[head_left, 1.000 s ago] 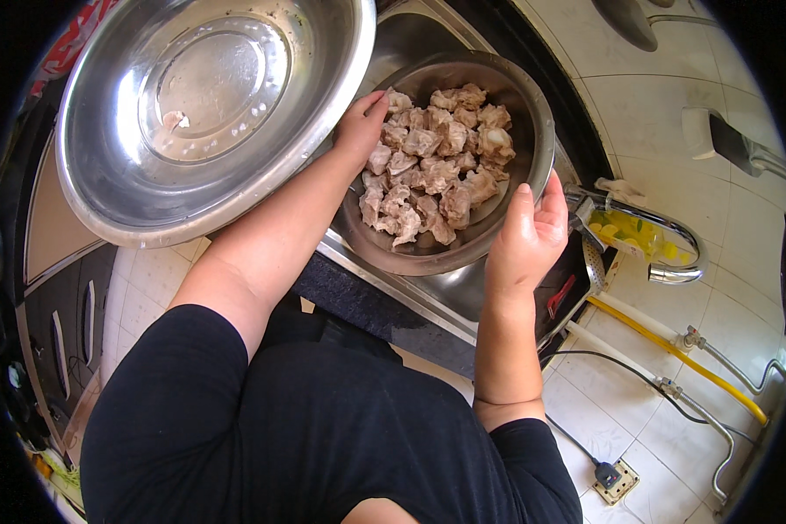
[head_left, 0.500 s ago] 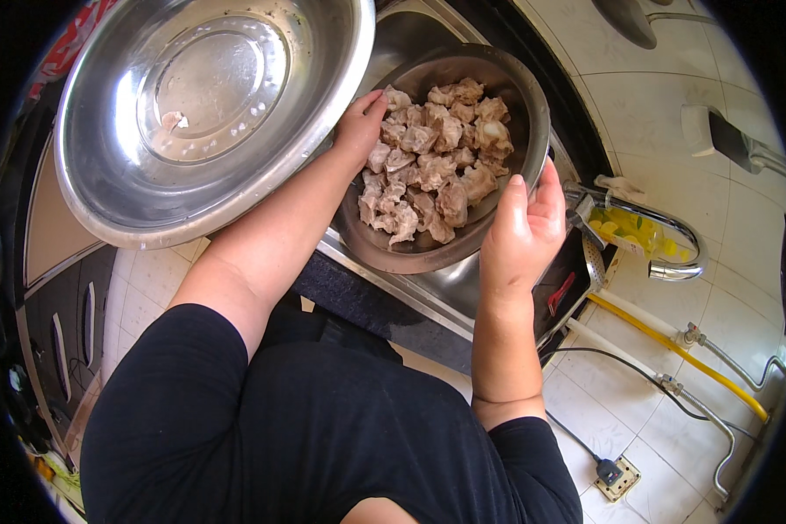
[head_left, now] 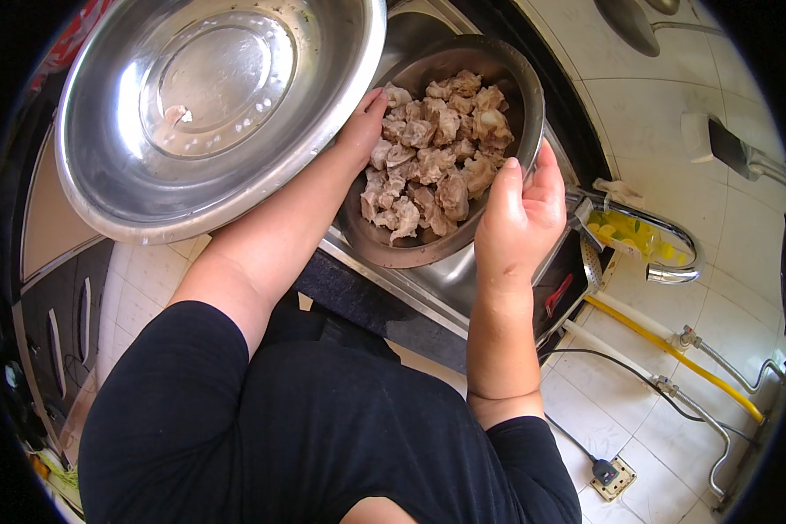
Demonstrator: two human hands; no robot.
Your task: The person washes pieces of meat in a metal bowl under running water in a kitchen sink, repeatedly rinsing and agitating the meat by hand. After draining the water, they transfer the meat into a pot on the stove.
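Note:
Between my two hands is a metal basin (head_left: 402, 253) of pale, cooked-looking chunks of meat (head_left: 432, 162), tilted over the sink (head_left: 450, 297). My left hand (head_left: 362, 128) closes on its left rim, the fingertips reaching inside beside the meat. At the opposite rim, my right hand (head_left: 524, 201) grips with the thumb on top; its other fingers are partly hidden behind the rim. A larger, shiny steel basin (head_left: 183, 196) stands at the left, its edge close against my left forearm. Inside it are water drops and one small scrap of meat (head_left: 177, 114).
Right of the sink are a curved tap (head_left: 672, 273) and a yellow bottle or pack (head_left: 624, 231). A yellow pipe (head_left: 672, 349), hoses and a wall socket (head_left: 616, 479) with a plug line the tiled wall. Ladles (head_left: 629, 31) hang at the top right.
The basin of meat has shifted slightly up and left with both hands still on it. The larger basin sits a little further right and up.

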